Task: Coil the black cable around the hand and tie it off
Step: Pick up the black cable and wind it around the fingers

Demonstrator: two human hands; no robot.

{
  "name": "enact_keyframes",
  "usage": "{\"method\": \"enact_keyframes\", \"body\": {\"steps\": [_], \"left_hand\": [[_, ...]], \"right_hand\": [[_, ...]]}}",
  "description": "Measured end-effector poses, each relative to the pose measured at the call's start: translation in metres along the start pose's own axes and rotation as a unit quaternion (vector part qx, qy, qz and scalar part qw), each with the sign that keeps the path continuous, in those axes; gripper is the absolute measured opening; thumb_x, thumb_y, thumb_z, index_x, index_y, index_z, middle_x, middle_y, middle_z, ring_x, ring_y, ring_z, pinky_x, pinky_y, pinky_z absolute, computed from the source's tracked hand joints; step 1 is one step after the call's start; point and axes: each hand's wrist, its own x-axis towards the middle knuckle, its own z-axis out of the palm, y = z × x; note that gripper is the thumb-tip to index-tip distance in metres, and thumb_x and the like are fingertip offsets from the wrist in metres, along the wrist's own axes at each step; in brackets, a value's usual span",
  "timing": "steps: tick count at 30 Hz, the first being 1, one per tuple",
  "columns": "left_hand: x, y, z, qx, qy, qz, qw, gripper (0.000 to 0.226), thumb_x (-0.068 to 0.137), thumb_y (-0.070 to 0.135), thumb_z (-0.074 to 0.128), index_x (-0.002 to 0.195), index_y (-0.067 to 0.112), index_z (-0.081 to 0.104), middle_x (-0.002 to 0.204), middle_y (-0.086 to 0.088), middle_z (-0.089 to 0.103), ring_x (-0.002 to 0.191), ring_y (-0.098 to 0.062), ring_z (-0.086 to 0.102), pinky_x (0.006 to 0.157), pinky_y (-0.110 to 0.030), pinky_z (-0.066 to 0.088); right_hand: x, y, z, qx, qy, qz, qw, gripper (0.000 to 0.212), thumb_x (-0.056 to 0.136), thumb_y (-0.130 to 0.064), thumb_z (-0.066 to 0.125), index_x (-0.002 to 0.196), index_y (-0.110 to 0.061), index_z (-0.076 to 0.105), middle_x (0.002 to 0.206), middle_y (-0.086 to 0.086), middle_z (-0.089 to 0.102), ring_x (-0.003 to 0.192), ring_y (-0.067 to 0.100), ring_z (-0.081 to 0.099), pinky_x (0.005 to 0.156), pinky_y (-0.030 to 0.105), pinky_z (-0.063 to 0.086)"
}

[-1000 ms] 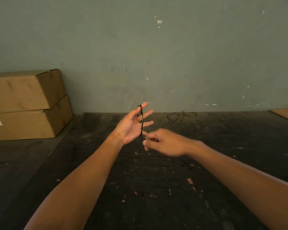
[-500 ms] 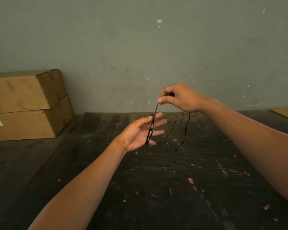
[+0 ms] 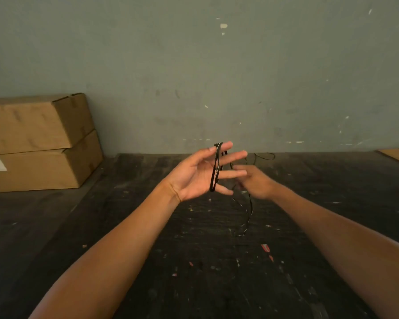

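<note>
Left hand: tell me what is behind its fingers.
Behind the left hand, the black cable wraps round; the right hand sits past the fingertips. The wraps' far side is hidden.

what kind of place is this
Probably a storeroom or workshop corner: stacked cardboard boxes sit against a scuffed, bare grey-green wall, and the worn dark table is flecked with paint chips and scraps.

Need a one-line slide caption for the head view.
Left hand wrapped in black cable; right hand feeds slack above the dark table.
</note>
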Motion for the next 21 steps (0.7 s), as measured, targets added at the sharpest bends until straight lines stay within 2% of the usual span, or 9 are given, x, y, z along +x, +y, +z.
{"method": "enact_keyframes", "body": {"steps": [3,5,11,14,17,21], "left_hand": [[0.006,0.0,0.006,-0.023,-0.021,0.011,0.999,0.035,0.096,0.035,0.043,0.12,0.028,0.068,0.16,-0.014,0.029,0.14,-0.052,0.03,0.093,-0.069,0.032],[0.009,0.003,0.007,-0.03,-0.018,0.021,0.999,0.034,0.095,0.035,0.045,0.12,0.029,0.067,0.161,-0.015,0.027,0.14,-0.052,0.03,0.093,-0.07,0.032],[0.011,0.007,-0.003,-0.027,0.069,0.046,0.996,0.035,0.097,0.035,0.041,0.116,0.033,0.07,0.153,-0.012,0.043,0.134,-0.052,0.041,0.091,-0.076,0.035],[0.013,0.004,-0.014,-0.028,0.114,0.049,0.992,0.034,0.1,0.035,0.04,0.119,0.033,0.068,0.152,-0.009,0.046,0.134,-0.051,0.042,0.098,-0.081,0.025],[0.015,0.0,-0.026,-0.009,0.146,0.045,0.988,0.032,0.099,0.036,0.043,0.122,0.035,0.066,0.148,-0.004,0.051,0.135,-0.049,0.041,0.102,-0.083,0.016],[0.01,-0.008,-0.04,0.018,0.172,0.019,0.985,0.036,0.092,0.038,0.05,0.124,0.034,0.065,0.144,-0.001,0.055,0.135,-0.047,0.043,0.104,-0.08,0.018]], "right_hand": [[-0.005,0.008,0.036,0.022,-0.05,0.001,0.998,0.024,0.102,-0.023,0.042,0.105,-0.019,0.066,0.08,-0.005,0.06,0.071,0.013,0.057,0.068,0.029,0.051],[-0.011,0.008,0.058,0.05,-0.077,0.001,0.996,0.024,0.103,-0.029,0.04,0.104,-0.024,0.064,0.074,-0.002,0.057,0.07,0.014,0.057,0.073,0.034,0.053],[-0.035,-0.01,0.08,0.037,-0.188,-0.004,0.981,0.027,0.104,-0.032,0.034,0.122,-0.026,0.054,0.069,-0.001,0.051,0.065,0.012,0.054,0.069,0.032,0.051],[-0.04,-0.028,0.073,0.007,-0.232,-0.009,0.973,0.031,0.104,-0.034,0.034,0.126,-0.022,0.053,0.066,-0.003,0.046,0.06,0.01,0.047,0.068,0.036,0.051],[-0.041,-0.049,0.06,-0.044,-0.246,-0.034,0.968,0.031,0.103,-0.035,0.037,0.122,-0.021,0.058,0.07,-0.004,0.046,0.064,0.009,0.048,0.067,0.034,0.054],[-0.04,-0.073,0.03,-0.102,-0.207,-0.092,0.969,0.029,0.101,-0.029,0.044,0.107,-0.014,0.068,0.072,-0.007,0.048,0.063,0.012,0.053,0.061,0.033,0.06]]}}
